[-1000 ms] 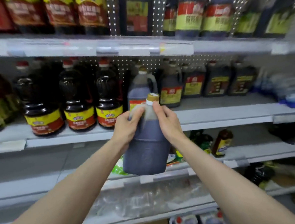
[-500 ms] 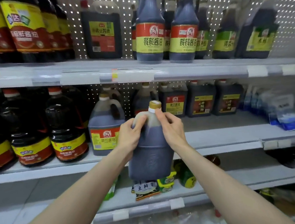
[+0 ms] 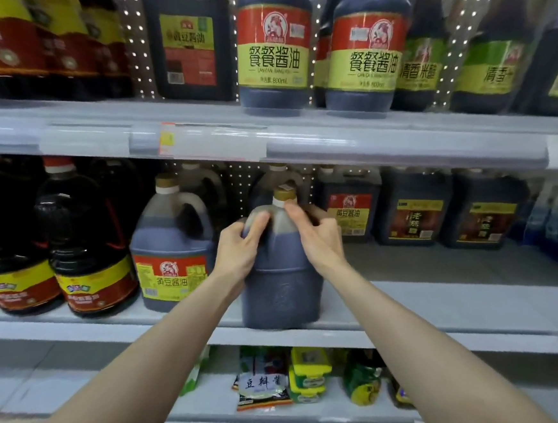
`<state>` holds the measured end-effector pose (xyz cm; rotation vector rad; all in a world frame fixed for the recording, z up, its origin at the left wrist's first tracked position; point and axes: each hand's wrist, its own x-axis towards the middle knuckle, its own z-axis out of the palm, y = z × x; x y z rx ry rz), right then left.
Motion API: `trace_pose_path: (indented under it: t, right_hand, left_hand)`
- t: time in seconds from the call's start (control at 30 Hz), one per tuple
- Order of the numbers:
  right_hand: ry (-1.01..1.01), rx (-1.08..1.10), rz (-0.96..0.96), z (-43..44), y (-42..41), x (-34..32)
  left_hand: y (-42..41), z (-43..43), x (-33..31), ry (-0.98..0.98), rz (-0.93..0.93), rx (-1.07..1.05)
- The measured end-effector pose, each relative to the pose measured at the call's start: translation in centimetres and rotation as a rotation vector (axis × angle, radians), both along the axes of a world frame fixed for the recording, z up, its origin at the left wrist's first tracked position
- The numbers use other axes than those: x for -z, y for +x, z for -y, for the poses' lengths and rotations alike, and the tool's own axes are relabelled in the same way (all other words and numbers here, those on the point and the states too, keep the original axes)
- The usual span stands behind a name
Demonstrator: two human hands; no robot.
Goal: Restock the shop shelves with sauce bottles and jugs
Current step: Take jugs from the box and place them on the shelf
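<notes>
A dark sauce jug [image 3: 282, 294] with a gold cap sits at the front edge of the middle shelf [image 3: 429, 316], its plain back side toward me. My left hand [image 3: 240, 251] clasps its left shoulder and my right hand [image 3: 316, 238] clasps its right shoulder just below the neck. A matching jug [image 3: 170, 253] with a red and yellow label stands just left of it, and another one is partly hidden behind it.
Round dark bottles [image 3: 87, 253] fill the middle shelf's left side; square dark jugs [image 3: 414, 210] stand at the back right with bare shelf in front of them. The upper shelf [image 3: 298, 136] carries tall sauce bottles [image 3: 273, 45]. Small packets [image 3: 262, 383] lie on the lower shelf.
Both hands carried the jug up and forward from below the middle shelf onto its front edge. The view moved closer to the shelves.
</notes>
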<state>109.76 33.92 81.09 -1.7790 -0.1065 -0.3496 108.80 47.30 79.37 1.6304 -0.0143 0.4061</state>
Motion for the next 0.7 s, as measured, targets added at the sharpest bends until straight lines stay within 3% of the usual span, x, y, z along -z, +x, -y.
trace_pose_path:
  t: [0.4,0.57,0.7]
  right_hand:
    - [-0.079,0.02,-0.112,-0.7,1.8,1.0]
    - [-0.088,-0.011,-0.034,-0.5,-0.6,2.3]
    - [-0.158,0.024,-0.082,-0.8,-4.1,4.6]
  left_hand:
    - [2.3,-1.0,0.9,0.011,-0.042,0.012]
    - [0.9,-1.2,1.9,-0.048,-0.037,0.07]
    - [-0.3,-1.6,3.0,-0.075,-0.115,0.147]
